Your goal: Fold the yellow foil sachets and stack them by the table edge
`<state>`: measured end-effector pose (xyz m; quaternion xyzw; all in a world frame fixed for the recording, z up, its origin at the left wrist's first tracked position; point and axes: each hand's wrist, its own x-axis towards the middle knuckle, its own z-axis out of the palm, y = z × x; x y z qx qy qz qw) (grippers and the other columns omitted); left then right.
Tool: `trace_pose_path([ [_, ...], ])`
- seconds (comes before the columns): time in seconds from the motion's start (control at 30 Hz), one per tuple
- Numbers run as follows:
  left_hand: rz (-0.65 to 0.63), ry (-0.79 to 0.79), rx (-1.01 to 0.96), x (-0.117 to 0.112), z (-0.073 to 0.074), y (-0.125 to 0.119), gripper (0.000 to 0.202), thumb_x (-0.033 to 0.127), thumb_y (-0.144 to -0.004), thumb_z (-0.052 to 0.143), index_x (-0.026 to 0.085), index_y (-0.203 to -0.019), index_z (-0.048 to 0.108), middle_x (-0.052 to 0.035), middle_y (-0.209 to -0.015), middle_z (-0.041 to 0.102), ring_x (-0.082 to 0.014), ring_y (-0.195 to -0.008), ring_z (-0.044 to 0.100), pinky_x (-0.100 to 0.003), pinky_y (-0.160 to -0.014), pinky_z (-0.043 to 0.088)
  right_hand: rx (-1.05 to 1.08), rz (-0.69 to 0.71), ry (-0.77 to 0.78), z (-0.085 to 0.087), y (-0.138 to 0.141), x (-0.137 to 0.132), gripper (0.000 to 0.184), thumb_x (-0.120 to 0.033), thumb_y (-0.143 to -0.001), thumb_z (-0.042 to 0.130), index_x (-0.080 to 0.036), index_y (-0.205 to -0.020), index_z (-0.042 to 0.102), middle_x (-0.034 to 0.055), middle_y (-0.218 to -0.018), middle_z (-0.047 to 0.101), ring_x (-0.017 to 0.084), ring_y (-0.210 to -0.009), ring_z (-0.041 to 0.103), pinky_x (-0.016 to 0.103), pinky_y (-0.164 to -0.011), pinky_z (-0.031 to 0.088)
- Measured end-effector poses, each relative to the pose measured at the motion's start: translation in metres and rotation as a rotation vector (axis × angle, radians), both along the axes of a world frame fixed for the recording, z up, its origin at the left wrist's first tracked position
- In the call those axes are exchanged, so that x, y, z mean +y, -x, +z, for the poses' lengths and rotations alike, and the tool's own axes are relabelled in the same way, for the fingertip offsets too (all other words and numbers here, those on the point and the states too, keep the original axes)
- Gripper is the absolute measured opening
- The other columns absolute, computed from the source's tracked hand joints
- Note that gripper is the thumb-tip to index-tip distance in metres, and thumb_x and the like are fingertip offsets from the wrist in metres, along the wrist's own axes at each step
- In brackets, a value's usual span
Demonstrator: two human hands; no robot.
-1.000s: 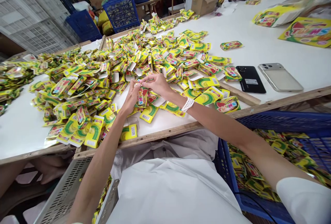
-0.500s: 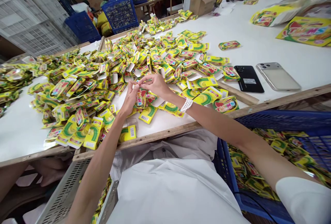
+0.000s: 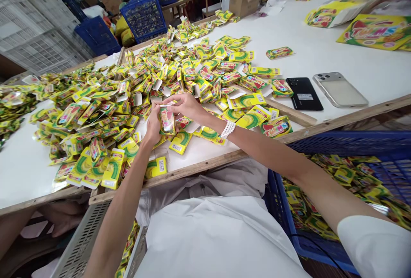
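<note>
Between my two hands a small yellow and green box point(image 3: 167, 122) stands upright, its printed front with red fruit facing me. My left hand point(image 3: 154, 122) is closed round its left side. The fingers of my right hand point(image 3: 187, 107) pinch at the box's top edge, where a bit of white flap shows; a white bead bracelet point(image 3: 228, 129) circles that wrist. A big heap of the same small boxes point(image 3: 180, 70) spreads behind and to the left of my hands, many with white end flaps standing out. Loose boxes point(image 3: 180, 142) lie just below my hands.
A black phone point(image 3: 304, 94) and a silver phone in a clear case point(image 3: 340, 90) lie on the right. A blue crate point(image 3: 321, 243) of boxes stands below the table edge, a grey crate point(image 3: 80, 235) at lower left. Wooden strips point(image 3: 205, 166) edge the table. Another person's bare legs point(image 3: 61, 218) show at lower left.
The box has come up higher and its front has turned toward me. My right hand's fingers have moved apart from my left fingertips, along the box's top edge. The view has shifted slightly.
</note>
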<state>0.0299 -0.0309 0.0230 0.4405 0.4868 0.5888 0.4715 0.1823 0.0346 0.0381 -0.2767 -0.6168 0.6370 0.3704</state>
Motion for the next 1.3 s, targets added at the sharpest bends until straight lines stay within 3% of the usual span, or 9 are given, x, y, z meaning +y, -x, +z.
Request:
trace_pose_path([
  [0.17,-0.031,0.014,0.048,0.0,-0.001,0.002,0.026,0.05,-0.103,0.061,0.026,-0.107,0.05,0.0065,-0.074,0.061,-0.0092,-0.046,0.059,-0.018,-0.041,0.05,0.049,-0.077,0.216,0.009,0.001,-0.008,0.006,-0.022,-0.096,0.076,-0.016,-0.096,0.077,0.0006,-0.072,0.073,0.017,-0.064,0.072,0.027,-0.06,0.061],
  [0.23,-0.053,0.018,0.062,-0.001,-0.001,0.003,0.027,0.05,-0.102,0.063,0.027,-0.109,0.051,0.0059,-0.076,0.062,-0.0095,-0.047,0.06,-0.018,-0.041,0.051,0.04,-0.085,0.257,0.012,0.0,-0.01,0.006,-0.017,-0.097,0.069,-0.016,-0.093,0.074,0.0005,-0.07,0.073,0.017,-0.062,0.072,0.026,-0.059,0.061],
  [0.43,-0.061,0.018,0.076,-0.004,0.001,0.003,0.027,0.05,-0.101,0.065,0.028,-0.108,0.05,0.0059,-0.078,0.059,-0.0077,-0.044,0.057,-0.017,-0.037,0.049,-0.046,-0.141,0.043,0.013,-0.002,-0.01,0.016,-0.009,-0.091,0.069,-0.014,-0.101,0.079,-0.0016,-0.066,0.07,0.016,-0.057,0.069,0.027,-0.056,0.061],
  [0.57,-0.061,0.004,0.093,-0.004,0.001,0.002,0.036,0.055,-0.099,0.07,0.027,-0.106,0.049,0.0062,-0.078,0.058,-0.0091,-0.043,0.059,-0.02,-0.037,0.05,-0.068,-0.142,0.075,0.012,0.0,-0.008,0.011,-0.01,-0.092,0.07,-0.014,-0.099,0.078,-0.0012,-0.067,0.071,0.016,-0.058,0.07,0.028,-0.057,0.062],
  [0.7,-0.022,-0.029,0.076,-0.001,-0.002,0.003,0.051,0.063,-0.091,0.08,0.026,-0.103,0.046,0.005,-0.078,0.06,-0.0167,-0.06,0.072,-0.026,-0.047,0.06,-0.046,-0.115,0.096,0.009,0.002,-0.007,0.008,-0.013,-0.086,0.079,-0.015,-0.09,0.073,-0.0011,-0.07,0.073,0.015,-0.062,0.072,0.025,-0.06,0.061],
  [0.83,-0.022,-0.028,0.037,0.001,-0.003,0.002,0.062,0.068,-0.084,0.085,0.027,-0.101,0.043,0.0016,-0.083,0.067,-0.024,-0.078,0.081,-0.03,-0.055,0.063,-0.086,-0.083,-0.094,0.003,0.002,-0.006,0.023,-0.01,-0.077,0.084,-0.016,-0.093,0.068,-0.0058,-0.062,0.068,0.011,-0.057,0.066,0.02,-0.056,0.05],
  [0.93,-0.034,-0.012,0.034,0.0,-0.004,0.001,0.065,0.069,-0.081,0.088,0.027,-0.102,0.043,0.0002,-0.086,0.07,-0.0252,-0.08,0.082,-0.028,-0.052,0.06,-0.105,-0.086,-0.184,-0.001,0.001,-0.003,0.027,-0.008,-0.071,0.084,-0.017,-0.09,0.066,-0.008,-0.057,0.064,0.011,-0.055,0.064,0.019,-0.054,0.046],
  [1.13,-0.059,0.005,0.063,0.0,-0.006,0.002,0.064,0.071,-0.083,0.086,0.027,-0.104,0.044,0.0039,-0.076,0.066,-0.0197,-0.061,0.076,-0.021,-0.043,0.048,-0.041,-0.05,-0.026,-0.001,0.001,-0.003,0.023,-0.008,-0.072,0.085,-0.016,-0.078,0.065,-0.0017,-0.069,0.074,0.015,-0.061,0.071,0.025,-0.058,0.059],
  [1.3,-0.044,0.018,0.046,-0.001,-0.001,0.001,0.059,0.068,-0.086,0.085,0.027,-0.104,0.046,0.0066,-0.073,0.062,-0.0152,-0.053,0.071,-0.019,-0.04,0.044,-0.036,-0.071,-0.013,0.002,0.002,-0.006,0.015,-0.016,-0.084,0.085,-0.016,-0.092,0.072,-0.0002,-0.071,0.075,0.015,-0.062,0.072,0.024,-0.058,0.059],
])
